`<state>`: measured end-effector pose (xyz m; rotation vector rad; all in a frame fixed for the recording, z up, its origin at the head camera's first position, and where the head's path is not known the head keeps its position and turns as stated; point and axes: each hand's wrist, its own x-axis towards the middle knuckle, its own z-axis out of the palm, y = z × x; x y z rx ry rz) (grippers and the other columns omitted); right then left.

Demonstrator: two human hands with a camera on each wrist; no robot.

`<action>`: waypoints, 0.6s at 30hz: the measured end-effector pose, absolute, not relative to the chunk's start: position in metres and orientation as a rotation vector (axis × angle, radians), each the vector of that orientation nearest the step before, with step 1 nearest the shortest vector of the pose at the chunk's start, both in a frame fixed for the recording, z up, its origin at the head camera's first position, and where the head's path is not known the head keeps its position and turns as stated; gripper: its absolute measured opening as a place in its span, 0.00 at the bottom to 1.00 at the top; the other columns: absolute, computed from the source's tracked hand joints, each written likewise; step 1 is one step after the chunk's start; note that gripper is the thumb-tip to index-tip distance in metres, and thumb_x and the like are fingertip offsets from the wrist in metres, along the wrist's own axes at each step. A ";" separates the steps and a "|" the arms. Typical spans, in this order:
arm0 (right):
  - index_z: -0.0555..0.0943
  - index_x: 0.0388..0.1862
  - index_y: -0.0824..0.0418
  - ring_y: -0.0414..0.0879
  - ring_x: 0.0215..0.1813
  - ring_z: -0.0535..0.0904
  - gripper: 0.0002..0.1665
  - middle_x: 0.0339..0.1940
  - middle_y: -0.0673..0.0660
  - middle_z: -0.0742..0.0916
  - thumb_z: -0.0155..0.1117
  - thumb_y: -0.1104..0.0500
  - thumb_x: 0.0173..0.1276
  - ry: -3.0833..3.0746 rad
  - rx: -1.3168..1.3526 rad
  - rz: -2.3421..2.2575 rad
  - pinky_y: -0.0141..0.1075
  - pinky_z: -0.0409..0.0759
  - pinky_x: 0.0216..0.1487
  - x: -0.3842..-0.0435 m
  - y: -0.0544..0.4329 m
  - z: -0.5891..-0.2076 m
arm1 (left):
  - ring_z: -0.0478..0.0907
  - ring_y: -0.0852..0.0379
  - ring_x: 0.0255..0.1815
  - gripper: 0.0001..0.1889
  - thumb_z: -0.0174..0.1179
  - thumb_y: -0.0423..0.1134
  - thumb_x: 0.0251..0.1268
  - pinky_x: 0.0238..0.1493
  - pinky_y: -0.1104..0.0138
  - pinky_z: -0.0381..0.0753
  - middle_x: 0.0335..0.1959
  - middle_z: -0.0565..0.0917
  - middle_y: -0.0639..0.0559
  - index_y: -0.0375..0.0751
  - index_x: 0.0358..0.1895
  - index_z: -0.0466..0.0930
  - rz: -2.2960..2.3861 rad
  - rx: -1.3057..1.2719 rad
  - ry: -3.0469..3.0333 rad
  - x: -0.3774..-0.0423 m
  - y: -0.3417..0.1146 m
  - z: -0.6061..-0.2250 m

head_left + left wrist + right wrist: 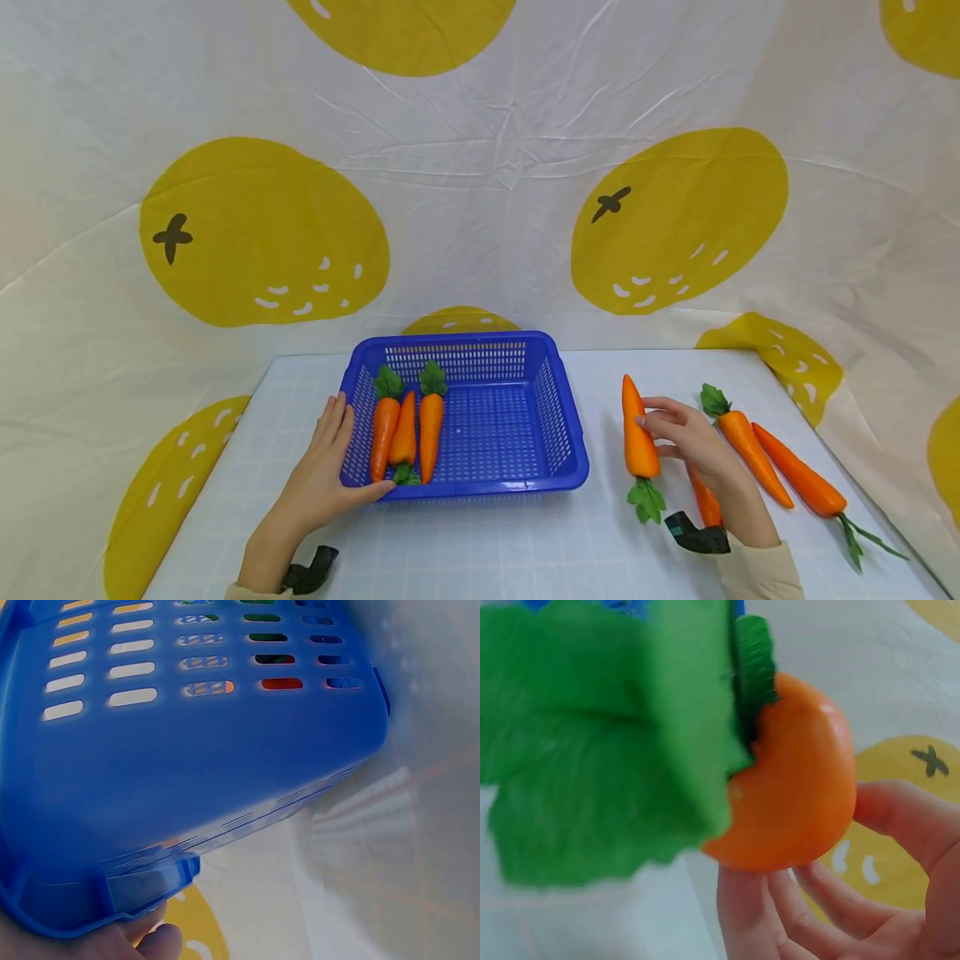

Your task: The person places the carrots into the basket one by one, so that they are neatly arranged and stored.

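My left hand rests on the near left corner of a blue plastic basket, its straight fingers along the left rim and its thumb on the front rim. Three orange carrots with green leaves lie side by side at the basket's left. To the right of the basket, my right hand pinches another carrot between thumb and fingers, leafy end toward me. In the right wrist view that carrot's thick orange end shows close up, with its leaves hiding much of the scene.
Partly hidden under my right forearm is another carrot. Two more carrots, one leafy-topped and one with thin stems, lie at the table's right. A pale checked cloth covers the table. Behind hangs a curtain with yellow fruit shapes.
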<state>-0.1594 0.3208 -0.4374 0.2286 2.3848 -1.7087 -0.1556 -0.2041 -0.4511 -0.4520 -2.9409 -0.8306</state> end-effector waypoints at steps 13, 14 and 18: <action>0.69 0.68 0.59 0.45 0.50 0.81 0.24 0.51 0.48 0.82 0.55 0.53 0.78 1.992 0.139 -2.136 0.41 0.82 0.53 -0.157 0.310 -0.423 | 0.31 0.40 0.80 0.67 0.72 0.68 0.45 0.70 0.34 0.50 0.81 0.36 0.39 0.28 0.78 0.45 -0.855 -0.459 -2.929 -0.156 -0.203 -0.449; 0.70 0.67 0.58 0.45 0.50 0.82 0.22 0.51 0.48 0.82 0.55 0.54 0.78 1.966 0.123 -2.155 0.41 0.82 0.53 -0.157 0.307 -0.422 | 0.31 0.40 0.80 0.67 0.72 0.67 0.45 0.70 0.34 0.50 0.81 0.36 0.39 0.28 0.78 0.45 -0.853 -0.455 -2.931 -0.156 -0.203 -0.450; 0.73 0.61 0.56 0.46 0.47 0.82 0.16 0.49 0.50 0.83 0.54 0.55 0.78 1.929 0.061 -2.190 0.40 0.83 0.51 -0.161 0.296 -0.413 | 0.30 0.41 0.80 0.67 0.73 0.66 0.45 0.70 0.34 0.50 0.81 0.36 0.39 0.28 0.78 0.45 -0.849 -0.448 -2.938 -0.156 -0.203 -0.450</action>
